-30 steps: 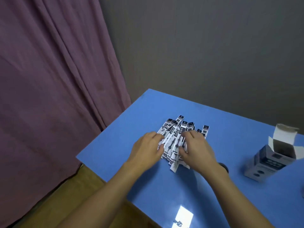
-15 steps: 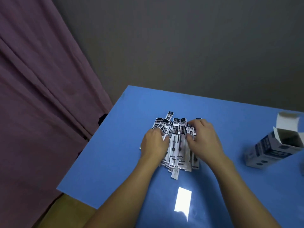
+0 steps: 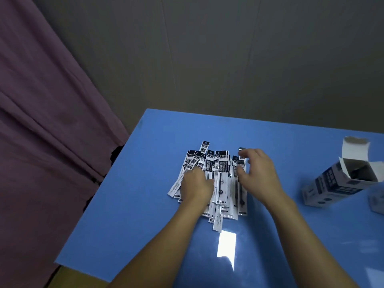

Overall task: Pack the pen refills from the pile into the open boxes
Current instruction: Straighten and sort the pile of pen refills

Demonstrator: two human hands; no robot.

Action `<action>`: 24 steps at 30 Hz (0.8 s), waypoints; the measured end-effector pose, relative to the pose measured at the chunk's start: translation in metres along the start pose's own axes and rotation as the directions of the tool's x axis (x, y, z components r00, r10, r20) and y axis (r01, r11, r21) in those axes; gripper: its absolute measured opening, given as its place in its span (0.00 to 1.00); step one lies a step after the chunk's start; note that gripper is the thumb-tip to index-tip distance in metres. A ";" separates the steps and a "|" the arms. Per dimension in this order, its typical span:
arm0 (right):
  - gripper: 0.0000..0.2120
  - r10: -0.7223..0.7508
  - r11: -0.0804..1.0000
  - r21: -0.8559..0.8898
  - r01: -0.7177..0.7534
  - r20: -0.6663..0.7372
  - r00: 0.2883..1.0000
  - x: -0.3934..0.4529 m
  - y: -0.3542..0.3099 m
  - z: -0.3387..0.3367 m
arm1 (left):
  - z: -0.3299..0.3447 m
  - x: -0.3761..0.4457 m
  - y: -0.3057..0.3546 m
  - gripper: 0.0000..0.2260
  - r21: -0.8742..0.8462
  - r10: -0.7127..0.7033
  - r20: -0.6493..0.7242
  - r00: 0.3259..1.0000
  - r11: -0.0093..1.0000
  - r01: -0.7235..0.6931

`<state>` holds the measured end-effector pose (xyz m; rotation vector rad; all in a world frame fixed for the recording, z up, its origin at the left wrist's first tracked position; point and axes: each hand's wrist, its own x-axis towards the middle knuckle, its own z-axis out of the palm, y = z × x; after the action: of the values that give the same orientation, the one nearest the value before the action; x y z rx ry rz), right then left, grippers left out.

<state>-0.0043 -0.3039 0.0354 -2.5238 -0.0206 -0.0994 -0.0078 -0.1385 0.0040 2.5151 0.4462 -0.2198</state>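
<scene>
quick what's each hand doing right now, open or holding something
Left hand: fingers curled, resting on the pile of pen refills; a grip cannot be told.
Right hand: open, loosely spread over the pile's right side.

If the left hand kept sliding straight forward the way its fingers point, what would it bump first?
The left hand already rests on the pile of pen refills, so probably more refills at the pile's far end, then bare blue table.

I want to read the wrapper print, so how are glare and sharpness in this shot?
Head view: a bright glare patch sits on the blue table just below the refill pile; the pile's print is soft and unreadable; the open box at the right edge looks blurred.
</scene>
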 end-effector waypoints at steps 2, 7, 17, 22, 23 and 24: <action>0.18 -0.009 1.000 0.010 0.009 0.002 1.000 0.002 -0.001 0.001 | -0.004 0.001 -0.001 0.11 -0.048 -0.025 0.018 1.000 0.998 0.026; 0.19 -0.011 1.000 0.020 0.011 0.005 1.000 0.004 -0.002 0.002 | -0.015 0.004 -0.005 0.06 -0.119 -0.047 0.036 0.998 0.992 0.051; 0.17 -0.017 0.999 0.032 0.016 0.034 0.999 0.000 -0.006 0.009 | -0.033 0.009 -0.018 0.05 -0.182 -0.130 0.013 0.991 0.975 0.130; 0.18 -0.032 0.999 0.025 0.031 0.037 0.999 0.000 -0.009 0.011 | -0.036 0.006 -0.021 0.07 -0.244 -0.131 -0.011 0.991 0.962 0.125; 0.18 -0.036 0.999 0.026 0.035 0.039 0.999 0.000 -0.009 0.011 | -0.036 0.005 -0.021 0.07 -0.254 -0.131 -0.015 0.991 0.959 0.123; 0.18 -0.041 0.999 0.029 0.040 0.039 0.998 0.000 -0.010 0.011 | -0.036 0.005 -0.021 0.08 -0.257 -0.128 -0.020 0.992 0.959 0.119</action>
<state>-0.0038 -0.2897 0.0321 -2.4973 -0.0885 -0.0652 -0.0092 -0.1004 0.0213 2.2439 0.6074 -0.1538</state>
